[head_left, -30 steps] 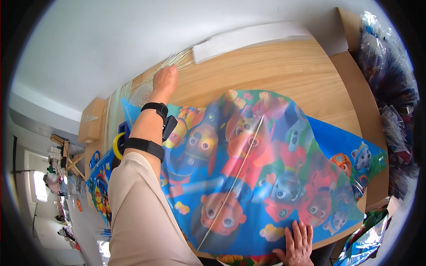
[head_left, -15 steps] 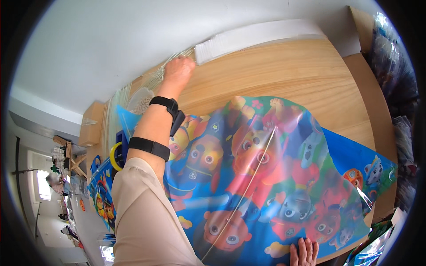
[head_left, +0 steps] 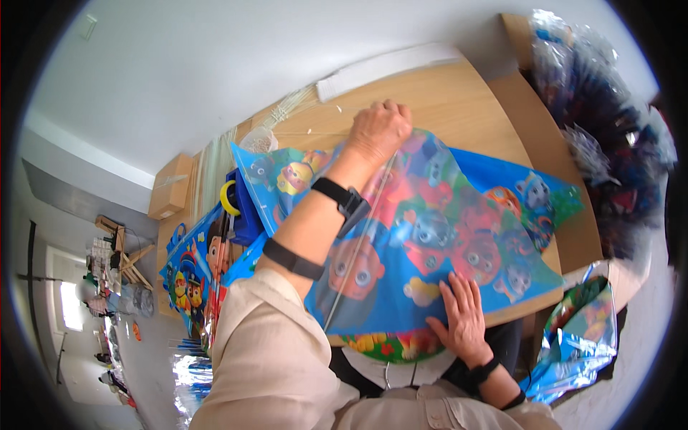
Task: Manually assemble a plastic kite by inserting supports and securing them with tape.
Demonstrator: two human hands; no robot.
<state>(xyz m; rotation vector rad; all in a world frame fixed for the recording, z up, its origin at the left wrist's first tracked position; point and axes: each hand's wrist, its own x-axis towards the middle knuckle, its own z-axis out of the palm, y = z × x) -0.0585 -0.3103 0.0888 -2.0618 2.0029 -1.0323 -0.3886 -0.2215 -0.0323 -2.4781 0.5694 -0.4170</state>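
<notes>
A large blue kite sheet (head_left: 423, 287) printed with cartoon figures lies over the wooden table (head_left: 437, 86). A thin pale rod (head_left: 353, 263) runs along it, from its near edge up toward my left hand (head_left: 380, 131). That hand is closed at the sheet's far edge, fingers curled away from view; whatever is in them is hidden. A faint thin line extends leftward from it. My right hand (head_left: 464, 319) rests flat with spread fingers on the sheet's near right part. Beneath lies another blue printed sheet (head_left: 534, 197), jutting out to the right.
Beyond the left forearm are a white bowl of small pieces (head_left: 258, 140), thin pale rods (head_left: 287, 107), a blue tape dispenser (head_left: 246, 215) and a cardboard box (head_left: 170, 186). A white strip (head_left: 390, 69) lines the far edge. Plastic-wrapped bundles (head_left: 595, 143) fill the right side.
My left hand has come back from the pale rods to the sheet's far edge, moving right. The sheet now lies flatter. My right hand shows more fully, fingers spread.
</notes>
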